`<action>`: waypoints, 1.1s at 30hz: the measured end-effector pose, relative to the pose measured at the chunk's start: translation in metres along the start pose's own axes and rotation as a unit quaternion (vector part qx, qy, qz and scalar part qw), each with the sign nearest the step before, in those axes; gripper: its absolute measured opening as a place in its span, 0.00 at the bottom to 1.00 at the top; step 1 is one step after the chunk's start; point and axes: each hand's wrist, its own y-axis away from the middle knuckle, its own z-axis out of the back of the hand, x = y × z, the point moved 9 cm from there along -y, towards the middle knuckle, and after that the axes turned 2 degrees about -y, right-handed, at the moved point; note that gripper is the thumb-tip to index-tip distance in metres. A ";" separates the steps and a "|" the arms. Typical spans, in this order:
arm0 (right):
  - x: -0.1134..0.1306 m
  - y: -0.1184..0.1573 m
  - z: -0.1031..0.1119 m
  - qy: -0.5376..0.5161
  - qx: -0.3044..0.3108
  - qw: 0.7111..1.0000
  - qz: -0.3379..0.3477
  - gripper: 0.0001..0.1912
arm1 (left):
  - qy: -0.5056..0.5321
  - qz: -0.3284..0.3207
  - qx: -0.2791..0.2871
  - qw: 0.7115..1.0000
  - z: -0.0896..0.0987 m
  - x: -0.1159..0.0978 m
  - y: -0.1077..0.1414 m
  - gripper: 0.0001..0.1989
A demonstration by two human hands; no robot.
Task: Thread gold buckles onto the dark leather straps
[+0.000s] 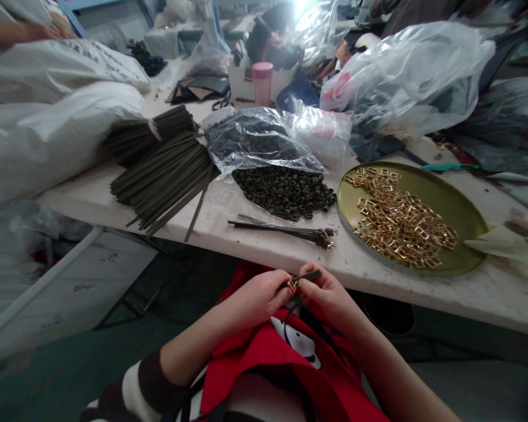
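While the left hand (266, 293) pinched at a small gold buckle (293, 285) and the right hand (328, 296) gripped a dark strap (310, 275) beside it, both hung over the red apron (255, 346), just off the near side of the table (255, 249). Which fingers bore the buckle could not be told, as the fingertips hid most of the contact. With nothing firm beneath, a loose pinch could have let the buckle slip into the folds of the apron or down to the floor. The strap, narrow and seemingly limp, might have twisted or caught on the metal if pushed askew.

Close to the table's near edge, a thin bundle of straps with buckles (286, 232) lay where a forearm could have swept it off. Farther in, dark loops (286, 196) spilled from a clear bag (255, 138), and a tug on its plastic might have scattered them. To the right, loose buckles (405, 228) were heaped on a round tray (470, 234); links that snagged could have come away in clumps. Left and farther, long straps (158, 181) fanned across one another, liable to drag their neighbours.
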 end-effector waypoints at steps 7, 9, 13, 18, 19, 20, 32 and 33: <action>0.014 0.008 -0.002 0.060 -0.015 0.997 0.051 0.11 | -0.015 -0.004 -0.023 1.000 -0.001 -0.002 0.005 0.12; 0.019 0.010 -0.005 0.082 -0.019 0.994 0.068 0.10 | -0.014 -0.008 -0.023 1.000 -0.001 -0.003 0.007 0.13; 0.022 0.013 -0.009 0.098 -0.010 0.992 0.074 0.09 | -0.010 -0.021 0.014 1.000 -0.003 -0.008 0.013 0.11; 0.023 0.015 -0.009 0.109 -0.001 0.991 0.074 0.08 | -0.023 -0.028 0.020 0.999 -0.001 -0.014 0.017 0.14; 0.023 0.015 -0.009 0.112 0.000 0.991 0.075 0.08 | -0.028 -0.029 0.017 0.999 -0.001 -0.014 0.016 0.14; 0.023 0.015 -0.009 0.114 0.001 0.991 0.076 0.08 | -0.033 -0.029 0.013 0.999 -0.001 -0.013 0.016 0.15; 0.021 0.014 -0.004 0.200 0.004 0.974 0.103 0.05 | -0.134 -0.048 -0.042 0.989 -0.003 -0.006 0.008 0.14; 0.021 0.014 -0.004 0.203 0.003 0.973 0.106 0.05 | -0.136 -0.051 -0.046 0.988 -0.003 -0.006 0.007 0.15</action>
